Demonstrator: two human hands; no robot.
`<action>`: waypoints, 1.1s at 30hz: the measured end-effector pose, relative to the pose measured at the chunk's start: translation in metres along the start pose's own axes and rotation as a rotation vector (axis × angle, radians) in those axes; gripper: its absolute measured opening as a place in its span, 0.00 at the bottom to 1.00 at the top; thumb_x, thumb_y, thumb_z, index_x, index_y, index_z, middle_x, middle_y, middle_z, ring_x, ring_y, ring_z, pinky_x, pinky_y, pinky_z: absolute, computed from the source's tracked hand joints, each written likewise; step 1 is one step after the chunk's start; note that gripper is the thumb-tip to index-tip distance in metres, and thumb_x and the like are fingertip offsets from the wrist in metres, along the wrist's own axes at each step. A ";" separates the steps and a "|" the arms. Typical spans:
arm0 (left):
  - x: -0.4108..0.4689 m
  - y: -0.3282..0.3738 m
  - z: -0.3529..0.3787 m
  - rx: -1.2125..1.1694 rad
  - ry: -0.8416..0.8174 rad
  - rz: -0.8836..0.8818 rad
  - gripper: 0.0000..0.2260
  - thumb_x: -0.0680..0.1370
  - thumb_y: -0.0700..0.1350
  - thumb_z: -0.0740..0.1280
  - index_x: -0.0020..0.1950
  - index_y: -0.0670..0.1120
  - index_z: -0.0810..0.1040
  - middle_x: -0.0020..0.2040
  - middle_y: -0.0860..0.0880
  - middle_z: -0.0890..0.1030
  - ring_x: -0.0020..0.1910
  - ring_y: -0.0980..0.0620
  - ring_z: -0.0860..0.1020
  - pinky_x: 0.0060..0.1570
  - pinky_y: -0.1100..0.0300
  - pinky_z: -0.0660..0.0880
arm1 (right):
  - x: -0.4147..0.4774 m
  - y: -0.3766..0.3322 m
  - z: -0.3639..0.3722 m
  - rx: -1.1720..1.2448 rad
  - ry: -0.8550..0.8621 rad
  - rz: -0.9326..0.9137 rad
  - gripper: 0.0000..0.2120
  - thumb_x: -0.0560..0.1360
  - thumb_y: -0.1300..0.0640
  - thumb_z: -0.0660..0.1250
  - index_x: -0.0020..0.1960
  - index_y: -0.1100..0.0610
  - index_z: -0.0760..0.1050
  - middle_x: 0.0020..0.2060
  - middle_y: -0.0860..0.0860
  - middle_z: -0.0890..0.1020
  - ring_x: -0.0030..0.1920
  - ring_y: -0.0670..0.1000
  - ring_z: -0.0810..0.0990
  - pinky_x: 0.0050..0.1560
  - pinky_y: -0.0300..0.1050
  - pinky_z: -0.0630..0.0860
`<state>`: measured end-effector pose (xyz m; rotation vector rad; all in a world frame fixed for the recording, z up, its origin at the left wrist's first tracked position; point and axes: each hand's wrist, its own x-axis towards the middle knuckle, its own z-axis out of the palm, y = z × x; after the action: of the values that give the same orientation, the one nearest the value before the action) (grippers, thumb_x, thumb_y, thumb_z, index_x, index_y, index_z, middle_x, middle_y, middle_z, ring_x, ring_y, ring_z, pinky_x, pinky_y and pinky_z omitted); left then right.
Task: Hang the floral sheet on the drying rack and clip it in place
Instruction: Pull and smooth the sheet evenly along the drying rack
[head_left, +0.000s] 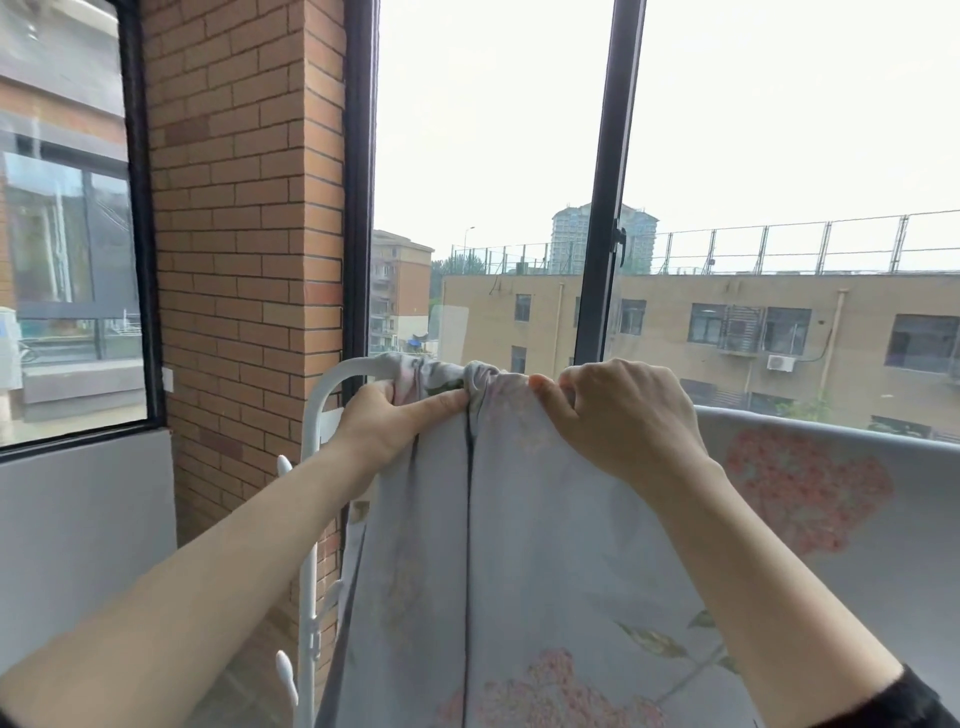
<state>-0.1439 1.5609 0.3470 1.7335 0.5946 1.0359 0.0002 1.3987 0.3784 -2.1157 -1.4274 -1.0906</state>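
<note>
The sheet (545, 545) is draped over the top bar of the rack (332, 384). It hangs down the near side in long folds and is gathered into a tight wad at the bar's left end, just inside the rack's curved corner. Further right along the bar it lies smooth.

The left hand (384, 421) grips the wad against the bar, fingers curled and forefinger laid straight along the cloth. The right hand (623, 415), just beside the wad on its other side, pinches the top fold between thumb and curled fingers.

The cloth looks thin, soft and light, so it will likely bunch and slide on the smooth bar. It is best held at the fold on top of the bar and drawn sideways.

No clip, basket or other container is in view.
</note>
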 end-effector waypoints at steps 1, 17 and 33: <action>0.001 0.000 -0.001 -0.010 -0.022 -0.010 0.18 0.64 0.54 0.78 0.49 0.46 0.83 0.46 0.50 0.85 0.49 0.52 0.83 0.56 0.53 0.78 | 0.000 0.000 0.001 -0.006 0.004 -0.008 0.26 0.79 0.37 0.48 0.30 0.51 0.66 0.33 0.52 0.80 0.39 0.56 0.80 0.38 0.47 0.69; 0.014 0.020 -0.007 0.041 -0.157 0.105 0.10 0.72 0.40 0.73 0.41 0.37 0.74 0.42 0.44 0.78 0.45 0.50 0.78 0.53 0.60 0.74 | -0.001 -0.007 -0.005 -0.040 -0.020 0.030 0.27 0.79 0.36 0.48 0.31 0.53 0.68 0.29 0.49 0.74 0.35 0.55 0.71 0.38 0.47 0.63; 0.050 0.031 -0.006 0.038 0.080 0.217 0.17 0.69 0.51 0.76 0.44 0.37 0.79 0.41 0.49 0.80 0.42 0.51 0.79 0.45 0.58 0.78 | -0.002 -0.007 -0.006 -0.029 -0.016 0.032 0.28 0.79 0.35 0.47 0.34 0.52 0.72 0.32 0.49 0.80 0.35 0.53 0.72 0.38 0.46 0.63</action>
<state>-0.1258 1.5909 0.3948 1.8258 0.4857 1.2571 -0.0089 1.3961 0.3797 -2.1648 -1.3878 -1.0902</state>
